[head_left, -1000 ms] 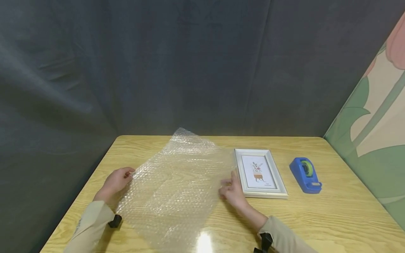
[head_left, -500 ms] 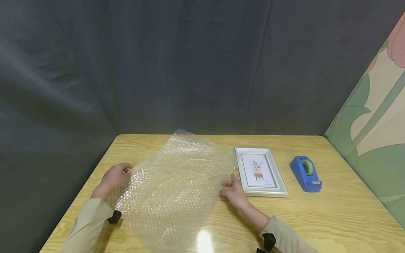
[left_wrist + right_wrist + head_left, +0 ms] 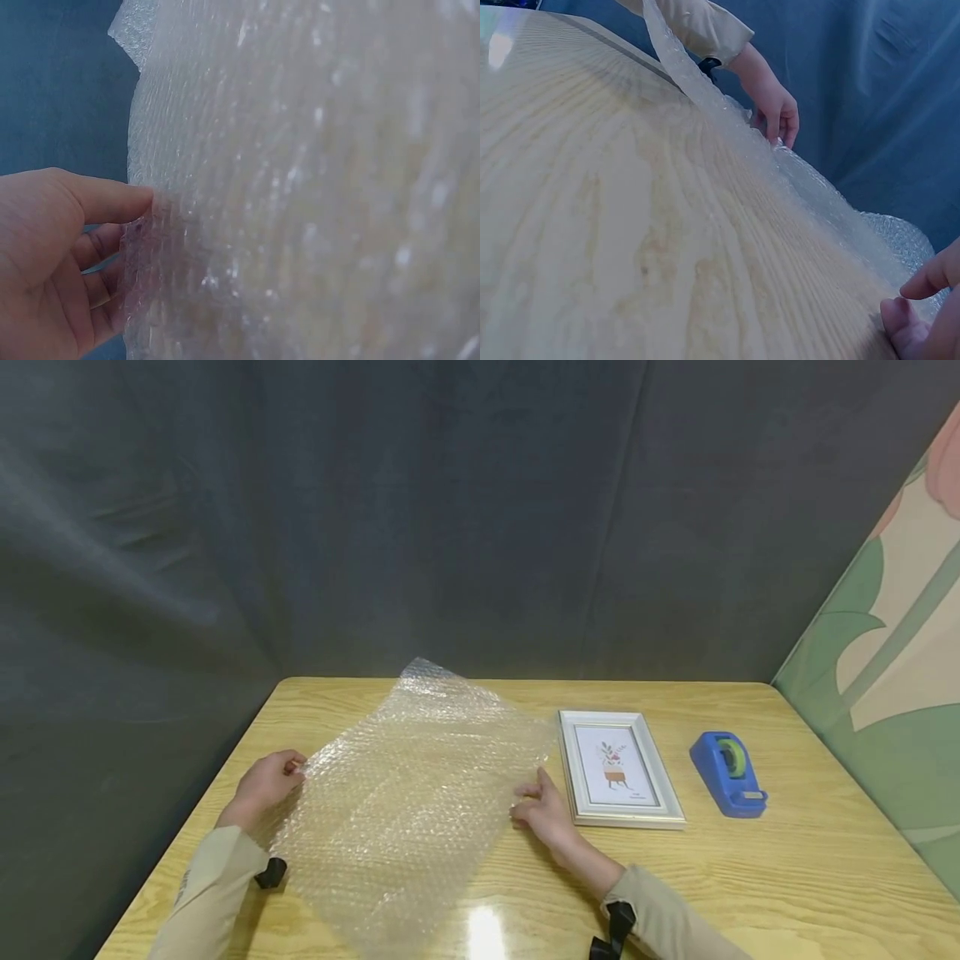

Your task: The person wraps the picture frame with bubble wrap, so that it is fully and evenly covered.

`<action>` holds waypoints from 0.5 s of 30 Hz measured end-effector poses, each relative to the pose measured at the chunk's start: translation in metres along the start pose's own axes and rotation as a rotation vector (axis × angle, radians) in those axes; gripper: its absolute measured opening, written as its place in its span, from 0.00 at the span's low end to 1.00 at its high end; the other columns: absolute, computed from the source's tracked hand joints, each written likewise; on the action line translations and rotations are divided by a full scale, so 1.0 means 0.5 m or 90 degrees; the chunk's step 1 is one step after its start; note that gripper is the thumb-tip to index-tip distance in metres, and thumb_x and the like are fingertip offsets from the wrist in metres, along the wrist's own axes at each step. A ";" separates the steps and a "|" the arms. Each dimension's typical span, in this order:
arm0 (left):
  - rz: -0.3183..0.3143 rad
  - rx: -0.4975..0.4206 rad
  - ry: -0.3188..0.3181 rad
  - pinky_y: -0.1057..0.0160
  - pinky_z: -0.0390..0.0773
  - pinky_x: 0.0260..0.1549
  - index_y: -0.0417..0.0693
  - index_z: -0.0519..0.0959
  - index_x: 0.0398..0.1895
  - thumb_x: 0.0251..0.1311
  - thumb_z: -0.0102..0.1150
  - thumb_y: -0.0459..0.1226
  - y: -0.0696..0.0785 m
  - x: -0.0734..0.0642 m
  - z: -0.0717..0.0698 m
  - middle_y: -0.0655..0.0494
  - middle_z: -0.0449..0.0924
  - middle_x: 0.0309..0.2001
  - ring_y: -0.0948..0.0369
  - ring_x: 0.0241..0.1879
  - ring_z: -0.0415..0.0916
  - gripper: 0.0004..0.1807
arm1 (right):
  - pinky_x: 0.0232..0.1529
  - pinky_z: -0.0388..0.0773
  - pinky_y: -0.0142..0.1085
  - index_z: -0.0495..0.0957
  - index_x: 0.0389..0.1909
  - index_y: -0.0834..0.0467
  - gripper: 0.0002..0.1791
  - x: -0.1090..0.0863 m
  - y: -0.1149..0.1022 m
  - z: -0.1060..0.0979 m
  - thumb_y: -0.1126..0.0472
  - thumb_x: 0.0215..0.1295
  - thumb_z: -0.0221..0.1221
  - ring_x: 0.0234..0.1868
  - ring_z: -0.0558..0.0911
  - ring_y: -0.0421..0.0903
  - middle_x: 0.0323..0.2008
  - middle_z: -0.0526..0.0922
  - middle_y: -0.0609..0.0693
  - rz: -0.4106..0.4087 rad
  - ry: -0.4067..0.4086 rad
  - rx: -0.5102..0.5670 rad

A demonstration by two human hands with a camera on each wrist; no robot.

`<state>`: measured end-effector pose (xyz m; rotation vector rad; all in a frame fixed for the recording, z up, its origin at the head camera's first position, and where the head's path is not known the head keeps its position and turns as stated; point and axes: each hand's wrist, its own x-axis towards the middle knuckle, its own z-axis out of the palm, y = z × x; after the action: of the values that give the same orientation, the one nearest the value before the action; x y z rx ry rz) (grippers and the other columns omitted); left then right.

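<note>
A clear sheet of bubble wrap (image 3: 408, 793) spreads slantwise between the two hands over the wooden table. On its left edge, my left hand (image 3: 266, 785) pinches the sheet. The left wrist view shows the thumb on top of the bubble wrap (image 3: 285, 172), with the other fingers seen through it underneath. My right hand (image 3: 546, 810) pinches the right edge, just left of the picture frame. At the lower right of the right wrist view, its fingertips (image 3: 904, 311) come together at the sheet's border. A white picture frame (image 3: 621, 768) with a plant drawing lies face up.
A blue tape dispenser (image 3: 729, 775) with a green roll stands right of the picture frame. The wooden table (image 3: 810, 860) ends at a dark curtain (image 3: 465, 527) behind and on the left. A wall with painted flowers (image 3: 900, 677) borders the right side.
Both hands have shifted slightly left with the bubble wrap between them, and its far corner has risen a little. The picture frame and tape dispenser stay in place.
</note>
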<state>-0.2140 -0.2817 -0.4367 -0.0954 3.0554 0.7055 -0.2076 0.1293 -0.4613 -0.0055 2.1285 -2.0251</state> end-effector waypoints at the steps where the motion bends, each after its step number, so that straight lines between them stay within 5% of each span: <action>1: 0.002 0.002 0.000 0.53 0.75 0.31 0.32 0.73 0.47 0.57 0.53 0.30 -0.003 -0.001 -0.001 0.39 0.77 0.39 0.50 0.35 0.75 0.14 | 0.29 0.79 0.32 0.33 0.66 0.73 0.47 0.000 0.001 0.003 0.79 0.49 0.52 0.27 0.75 0.40 0.48 0.67 0.67 0.002 0.001 0.002; 15: 0.048 0.004 0.034 0.47 0.74 0.37 0.32 0.74 0.45 0.58 0.53 0.31 -0.012 0.000 0.005 0.38 0.77 0.39 0.46 0.38 0.74 0.13 | 0.26 0.78 0.29 0.37 0.66 0.74 0.46 -0.005 0.008 0.010 0.80 0.48 0.52 0.27 0.75 0.42 0.45 0.68 0.65 0.004 0.035 0.023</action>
<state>-0.2138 -0.2859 -0.4417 0.0000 3.1262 0.7083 -0.2038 0.1250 -0.4652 0.0626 2.1216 -2.0830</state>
